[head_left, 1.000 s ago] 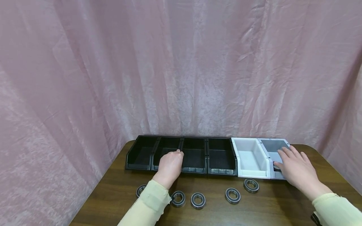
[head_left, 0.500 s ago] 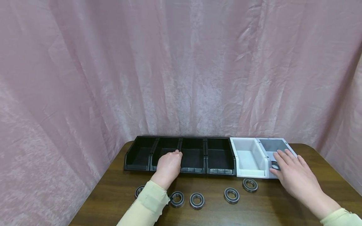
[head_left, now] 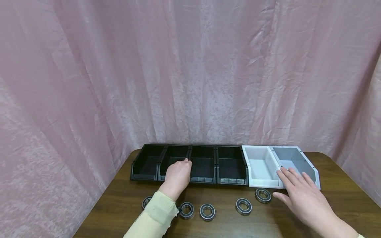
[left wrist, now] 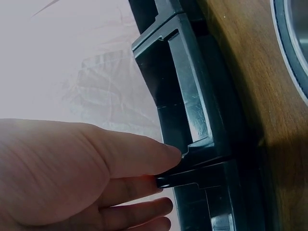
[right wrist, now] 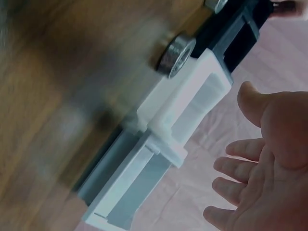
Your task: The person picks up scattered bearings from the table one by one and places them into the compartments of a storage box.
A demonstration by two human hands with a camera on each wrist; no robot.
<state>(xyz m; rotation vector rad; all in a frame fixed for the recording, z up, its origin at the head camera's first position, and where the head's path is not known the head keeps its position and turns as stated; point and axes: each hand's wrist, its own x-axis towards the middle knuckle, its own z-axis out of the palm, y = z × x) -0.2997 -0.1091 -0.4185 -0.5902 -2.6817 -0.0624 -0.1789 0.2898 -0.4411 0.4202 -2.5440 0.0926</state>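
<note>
In the head view my left hand [head_left: 177, 175] reaches to the row of black bins and pinches the rim where the second and third meet. The left wrist view shows the thumb [left wrist: 144, 153] over the black bin rim [left wrist: 197, 174] and a finger beneath. My right hand [head_left: 306, 201], fingers extended and holding nothing, is over the front of the grey bin [head_left: 287, 152] and hides part of it. Just left of its thumb a bearing [head_left: 258, 198] lies on the table before the white bin [head_left: 263, 167]. The right wrist view shows the open palm [right wrist: 279, 168] apart from the bins.
More bearings lie in front of the bins: one bearing [head_left: 239, 208] at right of middle, another bearing [head_left: 202, 215] further left, and others near the left sleeve [head_left: 162, 208]. A pink curtain [head_left: 190, 72] hangs behind the wooden table [head_left: 113, 205].
My right hand has drawn back from the grey bin towards the table's front, its fingers spread. The bearing seen in that bin is now hidden behind the hand. My left hand stays put.
</note>
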